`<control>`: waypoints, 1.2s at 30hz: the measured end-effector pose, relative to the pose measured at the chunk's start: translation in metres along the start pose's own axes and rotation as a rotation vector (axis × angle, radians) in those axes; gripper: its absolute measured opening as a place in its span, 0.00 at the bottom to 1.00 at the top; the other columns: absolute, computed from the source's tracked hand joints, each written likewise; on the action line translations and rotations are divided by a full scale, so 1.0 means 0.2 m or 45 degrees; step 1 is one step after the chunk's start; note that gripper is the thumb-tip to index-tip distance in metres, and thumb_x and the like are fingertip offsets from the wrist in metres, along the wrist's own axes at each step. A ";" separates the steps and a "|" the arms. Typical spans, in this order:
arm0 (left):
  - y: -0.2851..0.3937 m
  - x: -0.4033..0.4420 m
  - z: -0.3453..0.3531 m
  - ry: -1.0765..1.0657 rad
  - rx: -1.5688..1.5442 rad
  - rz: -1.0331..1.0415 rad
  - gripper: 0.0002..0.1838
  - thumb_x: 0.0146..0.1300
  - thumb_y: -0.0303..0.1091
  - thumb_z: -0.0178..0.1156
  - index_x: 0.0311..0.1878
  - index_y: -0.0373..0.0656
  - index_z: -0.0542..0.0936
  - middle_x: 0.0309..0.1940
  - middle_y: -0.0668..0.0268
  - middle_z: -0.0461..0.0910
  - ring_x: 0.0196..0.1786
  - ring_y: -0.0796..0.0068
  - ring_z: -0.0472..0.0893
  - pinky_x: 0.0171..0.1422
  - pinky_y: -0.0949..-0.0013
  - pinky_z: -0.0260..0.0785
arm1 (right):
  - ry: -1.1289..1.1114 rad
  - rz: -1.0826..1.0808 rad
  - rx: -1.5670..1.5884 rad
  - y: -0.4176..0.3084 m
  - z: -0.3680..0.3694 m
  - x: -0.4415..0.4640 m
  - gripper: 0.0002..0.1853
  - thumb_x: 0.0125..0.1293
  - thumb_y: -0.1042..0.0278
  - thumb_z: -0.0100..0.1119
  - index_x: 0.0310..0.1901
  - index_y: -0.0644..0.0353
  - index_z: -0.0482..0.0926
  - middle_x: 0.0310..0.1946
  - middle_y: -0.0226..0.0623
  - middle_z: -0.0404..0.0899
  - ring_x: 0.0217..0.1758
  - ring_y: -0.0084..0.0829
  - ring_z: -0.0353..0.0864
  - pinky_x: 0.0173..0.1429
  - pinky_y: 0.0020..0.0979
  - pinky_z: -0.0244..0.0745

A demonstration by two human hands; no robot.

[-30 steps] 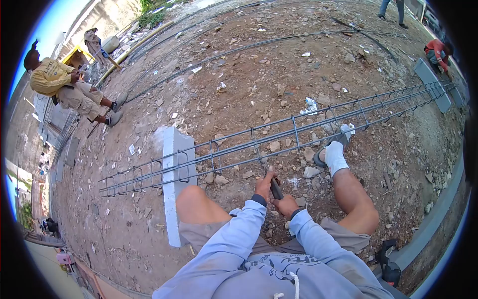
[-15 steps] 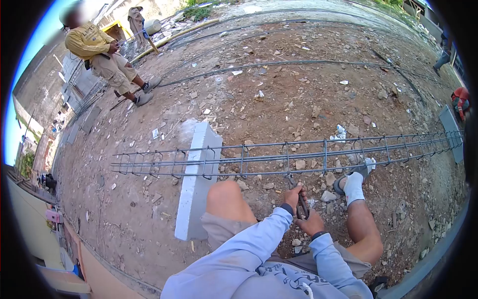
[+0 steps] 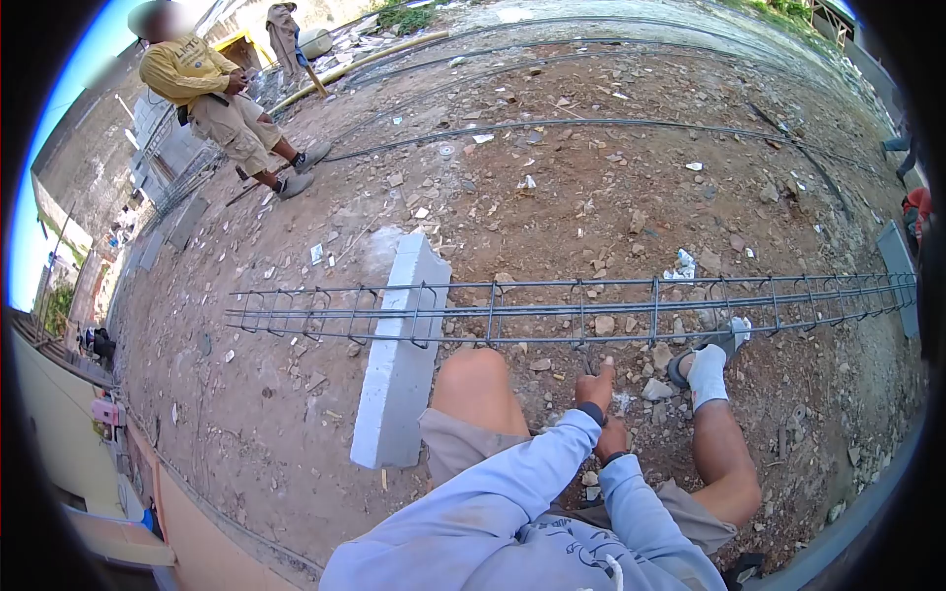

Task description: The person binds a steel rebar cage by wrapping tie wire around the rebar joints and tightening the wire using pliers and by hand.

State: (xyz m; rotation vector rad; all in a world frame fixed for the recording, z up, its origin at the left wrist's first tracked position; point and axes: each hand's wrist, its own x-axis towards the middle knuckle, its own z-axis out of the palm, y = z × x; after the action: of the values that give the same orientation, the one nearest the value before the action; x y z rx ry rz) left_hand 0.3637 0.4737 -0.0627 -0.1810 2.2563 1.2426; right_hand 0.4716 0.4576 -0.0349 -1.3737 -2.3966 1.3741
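A rebar cage [image 3: 567, 310] of long bars and square stirrups runs across in front of me. Just below its near bar are pincers [image 3: 585, 360], mostly hidden by my hands, their jaw end close to the bar; I cannot tell if it touches. My left hand [image 3: 594, 385] is closed around the pincers near the jaws, one digit pointing up. Lower down, my right hand [image 3: 611, 436] is closed at the handle end, partly covered by the left wrist. A pale block [image 3: 399, 364] supports the cage's left part, beside my knee.
Another grey block [image 3: 897, 271] is under the cage's right end. A person in a yellow shirt [image 3: 187, 71] stands at upper left; others show at the right edge. Long bars [image 3: 552, 122] lie on rubble-strewn ground. My foot [image 3: 705, 360] is beside the cage.
My hands have drawn closer together, and the pincers' handles, spread and visible before, are now mostly hidden. The whole view has shifted slightly.
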 end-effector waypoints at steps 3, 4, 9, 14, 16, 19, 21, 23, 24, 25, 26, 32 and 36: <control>0.08 -0.05 -0.10 -0.149 0.078 0.016 0.48 0.50 0.67 0.56 0.48 0.20 0.70 0.44 0.36 0.75 0.51 0.43 0.75 0.55 0.56 0.66 | -0.036 0.044 0.037 0.00 -0.01 0.00 0.15 0.52 0.60 0.58 0.28 0.68 0.79 0.23 0.57 0.78 0.32 0.52 0.81 0.38 0.45 0.73; 0.11 -0.07 -0.14 -0.185 0.106 0.038 0.47 0.50 0.67 0.56 0.48 0.21 0.70 0.43 0.37 0.76 0.51 0.43 0.75 0.56 0.56 0.66 | -0.117 0.164 0.136 -0.01 -0.02 0.00 0.15 0.52 0.60 0.57 0.26 0.68 0.79 0.21 0.53 0.78 0.29 0.49 0.80 0.35 0.43 0.72; 0.10 -0.09 -0.26 -0.610 -0.524 -0.031 0.35 0.51 0.61 0.62 0.48 0.36 0.75 0.30 0.58 0.79 0.36 0.66 0.80 0.37 0.66 0.73 | -0.505 0.518 0.519 -0.07 -0.13 0.00 0.13 0.53 0.62 0.54 0.20 0.63 0.75 0.13 0.35 0.72 0.16 0.33 0.73 0.21 0.36 0.65; 0.17 -0.12 -0.37 -1.101 -1.057 -0.284 0.24 0.62 0.53 0.55 0.54 0.48 0.74 0.32 0.64 0.79 0.38 0.70 0.80 0.38 0.67 0.75 | -1.379 0.697 1.483 -0.08 -0.24 -0.02 0.14 0.63 0.60 0.55 0.37 0.66 0.74 0.24 0.38 0.76 0.23 0.33 0.77 0.25 0.32 0.71; 0.14 -0.11 -0.36 -1.179 -1.221 -0.375 0.19 0.66 0.48 0.52 0.50 0.45 0.74 0.30 0.66 0.78 0.34 0.70 0.80 0.37 0.64 0.75 | -1.297 0.666 1.373 -0.11 -0.28 -0.02 0.16 0.63 0.59 0.55 0.39 0.66 0.75 0.27 0.41 0.78 0.28 0.35 0.79 0.31 0.35 0.74; 0.13 -0.07 -0.34 -1.106 -1.057 -0.390 0.17 0.65 0.48 0.53 0.42 0.43 0.74 0.24 0.68 0.75 0.27 0.71 0.77 0.33 0.63 0.74 | -0.910 0.431 0.958 -0.08 -0.23 -0.01 0.24 0.57 0.54 0.62 0.43 0.69 0.75 0.34 0.47 0.80 0.36 0.38 0.82 0.42 0.36 0.76; 0.13 -0.05 -0.26 -0.753 -0.817 -0.374 0.18 0.63 0.50 0.54 0.35 0.43 0.72 0.19 0.68 0.70 0.20 0.72 0.72 0.26 0.65 0.69 | -0.541 0.160 0.517 -0.02 -0.21 -0.01 0.27 0.53 0.53 0.65 0.44 0.70 0.74 0.37 0.48 0.80 0.38 0.39 0.82 0.44 0.37 0.76; 0.07 -0.01 -0.18 -0.548 -0.640 -0.304 0.19 0.62 0.52 0.55 0.32 0.44 0.72 0.19 0.68 0.70 0.19 0.72 0.71 0.23 0.66 0.66 | -0.252 -0.017 0.045 -0.10 -0.23 -0.10 0.29 0.50 0.53 0.65 0.46 0.69 0.72 0.40 0.54 0.79 0.43 0.48 0.80 0.48 0.42 0.73; 0.10 -0.06 -0.18 -0.477 -0.643 -0.310 0.20 0.61 0.54 0.55 0.29 0.44 0.72 0.18 0.67 0.70 0.17 0.73 0.69 0.22 0.68 0.61 | -0.215 -0.005 -0.061 -0.13 -0.21 -0.14 0.28 0.52 0.53 0.64 0.46 0.69 0.71 0.40 0.57 0.78 0.44 0.51 0.79 0.48 0.44 0.73; 0.17 -0.10 -0.20 -0.406 -0.577 -0.261 0.21 0.60 0.54 0.56 0.28 0.44 0.72 0.18 0.67 0.69 0.18 0.74 0.69 0.23 0.69 0.61 | -0.173 0.019 -0.164 -0.16 -0.20 -0.18 0.28 0.53 0.53 0.62 0.46 0.69 0.71 0.39 0.59 0.77 0.45 0.54 0.78 0.48 0.46 0.72; 0.21 -0.14 -0.20 -0.348 -0.509 -0.205 0.22 0.60 0.54 0.56 0.27 0.43 0.72 0.18 0.67 0.68 0.18 0.75 0.68 0.23 0.69 0.60 | -0.123 0.199 -0.133 -0.17 -0.17 -0.17 0.25 0.53 0.51 0.60 0.42 0.67 0.73 0.37 0.61 0.77 0.45 0.56 0.77 0.47 0.47 0.71; 0.09 -0.09 -0.22 -0.050 -0.447 0.105 0.28 0.61 0.58 0.51 0.37 0.34 0.74 0.24 0.67 0.73 0.26 0.71 0.70 0.32 0.66 0.61 | -0.835 0.601 0.923 -0.07 -0.19 -0.07 0.14 0.63 0.56 0.54 0.33 0.60 0.78 0.24 0.33 0.79 0.24 0.24 0.78 0.24 0.26 0.67; 0.01 0.02 -0.30 -0.087 0.038 0.413 0.26 0.67 0.51 0.45 0.31 0.35 0.79 0.27 0.62 0.79 0.29 0.69 0.74 0.33 0.64 0.62 | -1.137 0.567 1.187 -0.08 -0.29 -0.06 0.13 0.63 0.58 0.56 0.39 0.61 0.78 0.30 0.34 0.80 0.29 0.25 0.79 0.31 0.27 0.70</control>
State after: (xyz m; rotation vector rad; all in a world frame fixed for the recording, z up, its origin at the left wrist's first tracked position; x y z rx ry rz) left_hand 0.3357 0.4271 -0.0389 0.2454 2.3052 1.3515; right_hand 0.4937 0.4843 0.0158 -1.1172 -1.1949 3.1407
